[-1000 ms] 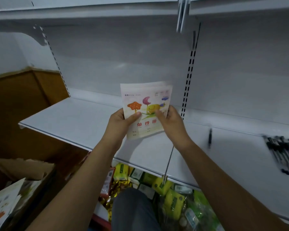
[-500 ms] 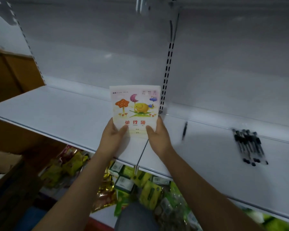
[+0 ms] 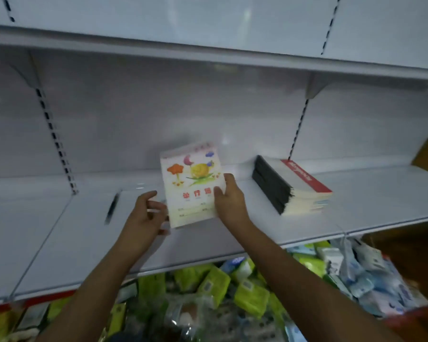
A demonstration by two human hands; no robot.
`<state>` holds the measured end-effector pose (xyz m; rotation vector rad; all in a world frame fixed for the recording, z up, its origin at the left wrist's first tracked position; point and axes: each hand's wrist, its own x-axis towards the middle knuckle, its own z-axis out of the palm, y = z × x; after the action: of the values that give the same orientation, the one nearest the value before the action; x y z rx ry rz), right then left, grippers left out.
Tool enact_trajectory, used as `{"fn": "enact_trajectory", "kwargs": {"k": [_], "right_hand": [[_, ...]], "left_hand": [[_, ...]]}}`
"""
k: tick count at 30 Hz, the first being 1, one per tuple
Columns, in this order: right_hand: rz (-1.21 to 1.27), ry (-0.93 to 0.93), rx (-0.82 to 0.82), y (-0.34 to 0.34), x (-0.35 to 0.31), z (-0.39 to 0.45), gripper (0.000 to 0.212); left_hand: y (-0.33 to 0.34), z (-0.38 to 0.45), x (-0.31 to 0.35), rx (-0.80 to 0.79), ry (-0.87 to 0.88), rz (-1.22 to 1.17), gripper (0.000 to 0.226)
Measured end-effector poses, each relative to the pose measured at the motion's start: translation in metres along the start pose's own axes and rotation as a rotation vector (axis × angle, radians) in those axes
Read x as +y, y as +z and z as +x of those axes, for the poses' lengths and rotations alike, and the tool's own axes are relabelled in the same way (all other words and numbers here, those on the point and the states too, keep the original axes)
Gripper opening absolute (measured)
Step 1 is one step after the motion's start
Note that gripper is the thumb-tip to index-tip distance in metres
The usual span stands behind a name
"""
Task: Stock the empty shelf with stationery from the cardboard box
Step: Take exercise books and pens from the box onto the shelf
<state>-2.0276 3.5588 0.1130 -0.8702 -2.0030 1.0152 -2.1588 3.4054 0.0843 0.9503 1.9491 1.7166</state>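
Observation:
A thin stack of exercise books (image 3: 192, 186) with a cartoon cover of a mushroom, moon and snail is tilted above the white shelf (image 3: 232, 238). My right hand (image 3: 229, 201) grips its right edge, thumb on the cover. My left hand (image 3: 146, 213) sits at the stack's lower left edge with its fingers loosely curled. Its thumb is off the cover, and only the fingertips seem to touch the books. The cardboard box is out of view.
A stack of notebooks (image 3: 292, 191) with black spines and a red band lies on the shelf to the right. A single black pen (image 3: 111, 208) lies to the left. Green and blue packets (image 3: 252, 292) fill the shelf below. Another shelf (image 3: 208, 55) hangs overhead.
The view has swung right, so the stack of notebooks has come in and the row of pens has gone out. My left thumb has come off the cover, while my right hand still grips the books.

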Motion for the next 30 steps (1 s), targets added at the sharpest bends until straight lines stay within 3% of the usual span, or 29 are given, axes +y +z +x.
{"fn": "enact_trajectory", "kwargs": {"k": [4,7,9,11,14,18,24,26,30], "right_hand": [[-0.264,0.25,0.029,-0.071,0.051,0.039,0.028],[-0.488,0.274,0.009,-0.079,0.076,0.052,0.036],[-0.705,0.187,-0.02,-0.067,0.09,0.044,0.063],[-0.917,-0.015,-0.067,-0.052,0.099,0.026,0.088],[-0.873,-0.125,-0.31,-0.043,0.104,0.016,0.115],[-0.868,-0.07,-0.465,-0.051,0.11,0.04,0.094],[-0.797,-0.129,-0.387,-0.053,0.122,0.044,0.084],[-0.79,-0.244,-0.365,-0.052,0.124,0.042,0.075],[-0.666,-0.541,-0.496,-0.056,0.122,0.053,0.049]], "left_hand": [[0.054,0.018,-0.015,-0.08,0.251,0.473,0.048],[0.086,0.031,-0.023,-0.128,0.374,0.748,0.051],[0.098,0.039,-0.031,-0.14,0.378,0.939,0.066],[0.099,0.05,-0.038,-0.187,0.312,1.051,0.076],[0.094,0.062,-0.042,-0.264,0.31,1.083,0.089],[0.09,0.07,-0.043,-0.354,0.295,1.077,0.085],[0.087,0.077,-0.057,-0.287,0.328,0.826,0.041],[0.086,0.076,-0.057,-0.256,0.343,0.794,0.039],[0.086,0.073,-0.053,-0.172,0.363,0.887,0.04]]}}
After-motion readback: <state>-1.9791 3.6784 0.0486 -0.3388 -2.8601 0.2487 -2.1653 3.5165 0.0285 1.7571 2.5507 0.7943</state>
